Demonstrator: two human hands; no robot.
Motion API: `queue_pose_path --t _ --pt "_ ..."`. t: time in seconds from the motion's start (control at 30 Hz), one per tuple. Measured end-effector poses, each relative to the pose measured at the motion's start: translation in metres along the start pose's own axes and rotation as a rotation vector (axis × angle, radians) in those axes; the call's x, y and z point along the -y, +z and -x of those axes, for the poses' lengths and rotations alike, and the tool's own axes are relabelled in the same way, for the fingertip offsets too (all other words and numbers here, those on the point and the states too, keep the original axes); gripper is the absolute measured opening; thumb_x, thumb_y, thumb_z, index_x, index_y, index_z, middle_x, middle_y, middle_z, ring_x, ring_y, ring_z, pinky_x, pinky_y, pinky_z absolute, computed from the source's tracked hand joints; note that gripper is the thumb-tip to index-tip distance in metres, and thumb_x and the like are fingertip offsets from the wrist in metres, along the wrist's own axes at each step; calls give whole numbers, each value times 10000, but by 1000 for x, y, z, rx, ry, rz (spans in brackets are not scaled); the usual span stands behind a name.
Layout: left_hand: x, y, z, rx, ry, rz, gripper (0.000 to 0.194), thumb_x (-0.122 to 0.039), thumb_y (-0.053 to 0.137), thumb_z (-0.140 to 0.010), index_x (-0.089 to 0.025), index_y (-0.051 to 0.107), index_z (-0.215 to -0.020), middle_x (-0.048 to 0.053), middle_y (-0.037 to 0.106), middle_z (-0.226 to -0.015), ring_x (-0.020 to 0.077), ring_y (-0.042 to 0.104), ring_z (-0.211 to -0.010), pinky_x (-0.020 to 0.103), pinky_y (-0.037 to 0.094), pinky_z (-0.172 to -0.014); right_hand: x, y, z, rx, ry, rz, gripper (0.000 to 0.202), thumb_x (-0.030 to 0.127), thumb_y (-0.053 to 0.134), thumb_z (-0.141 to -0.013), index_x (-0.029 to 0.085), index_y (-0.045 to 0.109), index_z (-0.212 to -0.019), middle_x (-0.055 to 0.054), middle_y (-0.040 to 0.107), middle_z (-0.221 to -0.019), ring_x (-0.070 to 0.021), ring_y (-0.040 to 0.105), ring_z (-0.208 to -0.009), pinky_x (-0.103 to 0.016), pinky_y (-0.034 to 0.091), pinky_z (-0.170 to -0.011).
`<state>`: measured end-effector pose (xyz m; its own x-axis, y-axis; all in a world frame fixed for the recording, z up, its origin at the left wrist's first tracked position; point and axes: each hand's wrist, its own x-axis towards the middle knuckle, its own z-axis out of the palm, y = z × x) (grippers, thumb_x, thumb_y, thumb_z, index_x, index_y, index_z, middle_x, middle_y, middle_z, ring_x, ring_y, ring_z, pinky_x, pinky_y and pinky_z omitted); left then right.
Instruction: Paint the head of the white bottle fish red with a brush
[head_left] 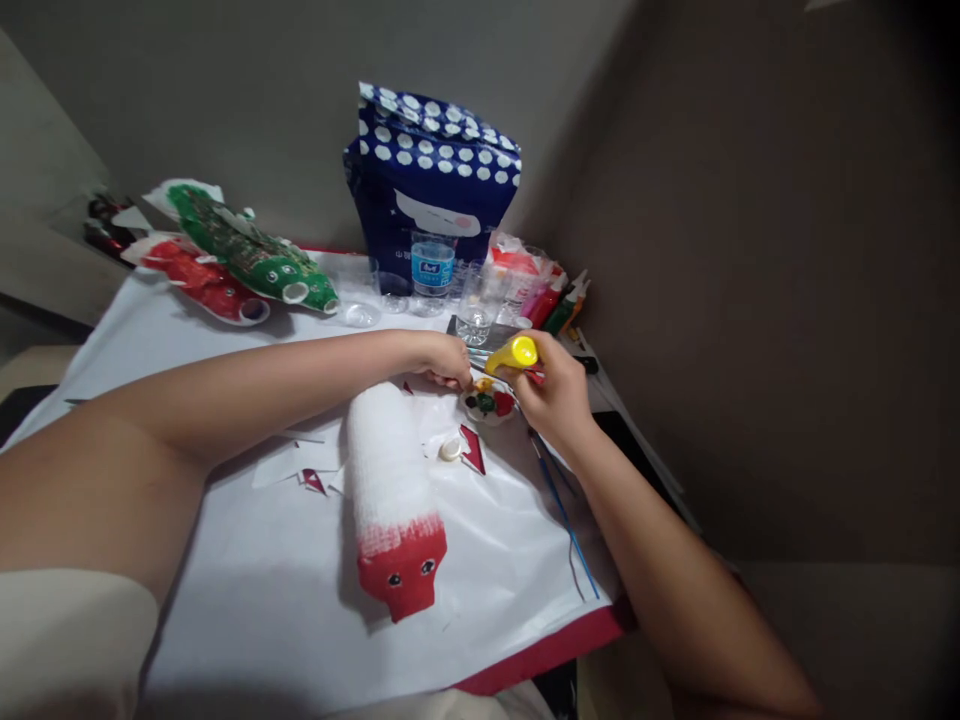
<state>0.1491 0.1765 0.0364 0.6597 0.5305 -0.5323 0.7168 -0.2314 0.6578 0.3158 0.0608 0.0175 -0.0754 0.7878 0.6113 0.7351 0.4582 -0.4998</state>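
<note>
My right hand (556, 390) grips a yellow paint bottle (514, 354), tilted with its base up and its other end down toward a small white paint palette (491, 420). Dabs of red, green, dark and yellow-orange paint lie in the palette. At the palette's left rim is my left hand (448, 362), its fingers curled and seemingly pinching the edge; the fingertips are partly hidden. Below my left forearm lies a white gauze-covered fish-like form (388, 460), its near end painted red with two eyes.
Green (247, 245) and red (202, 280) painted fish lie at the back left. Behind my hands stand clear cups (474, 318), a blue bag (435, 170) and paint bottles (559, 312). Brushes (562, 510) lie right; a white cap (450, 450) and paper scraps (313, 481) lie around the form.
</note>
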Motion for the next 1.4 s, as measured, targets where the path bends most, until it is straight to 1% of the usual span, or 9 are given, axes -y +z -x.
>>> queue_pose_path --t 0.13,0.27,0.4,0.53,0.63,0.73,1.03,1.2,1.4 --pt "-8 1 6 13 -112 -107 363 -369 667 -1003 -161 626 -1298 108 655 -1293 246 678 -1098 458 603 -923 3 -2 -1 20 16 -25 214 246 636 -799 230 617 -1011 -93 746 -981 -283 694 -904 -399 553 -832" --pt "-16 3 13 8 -141 -147 360 -369 667 -1003 -160 629 -1294 108 657 -1289 245 679 -1094 454 605 -920 4 -2 -1 -14 66 -61 247 241 640 -810 234 619 -1056 -94 739 -1054 -283 681 -964 -419 537 -891" --pt "-19 2 17 12 -152 -165 366 -371 665 -1004 -164 625 -1303 109 651 -1305 251 674 -1111 465 599 -935 -4 4 1 16 153 -136 213 265 695 -756 229 627 -954 -47 724 -885 -261 682 -827 -390 551 -783" --pt "-19 2 18 15 -148 -169 363 -372 663 -1005 -164 627 -1300 110 652 -1304 249 675 -1109 463 599 -934 -15 9 1 -44 273 -241 262 378 709 -794 230 610 -985 -20 713 -852 -230 681 -768 -360 561 -721" --pt "-18 2 17 13 -143 -166 360 -370 665 -1004 -161 628 -1295 109 655 -1294 247 677 -1100 457 602 -925 -22 10 0 -96 347 -325 305 449 711 -805 230 605 -988 -21 717 -866 -220 687 -787 -353 574 -727" --pt "-17 2 15 17 -145 -165 359 -367 666 -1004 -162 628 -1295 108 655 -1294 246 677 -1099 457 603 -925 -26 12 1 -112 393 -395 341 492 725 -792 223 610 -967 -21 711 -855 -210 685 -788 -354 575 -743" --pt "-10 0 9 35 -104 -144 358 -369 666 -1003 -162 629 -1294 108 655 -1293 245 677 -1097 456 603 -923 -25 17 3 -120 467 -479 380 496 795 -716 220 622 -911 1 688 -808 -194 658 -756 -336 550 -720" --pt "-10 1 11 23 -114 -148 363 -372 664 -1004 -164 627 -1300 110 651 -1305 250 674 -1111 464 598 -935 -23 18 4 -116 498 -517 370 479 809 -700 218 609 -871 2 684 -784 -192 654 -739 -339 554 -713" --pt "-9 1 9 27 -105 -139 359 -370 664 -1004 -164 629 -1295 108 654 -1297 247 676 -1102 459 601 -928 -28 19 4 -128 526 -561 417 526 818 -687 216 610 -874 -3 691 -782 -195 662 -739 -358 567 -738"
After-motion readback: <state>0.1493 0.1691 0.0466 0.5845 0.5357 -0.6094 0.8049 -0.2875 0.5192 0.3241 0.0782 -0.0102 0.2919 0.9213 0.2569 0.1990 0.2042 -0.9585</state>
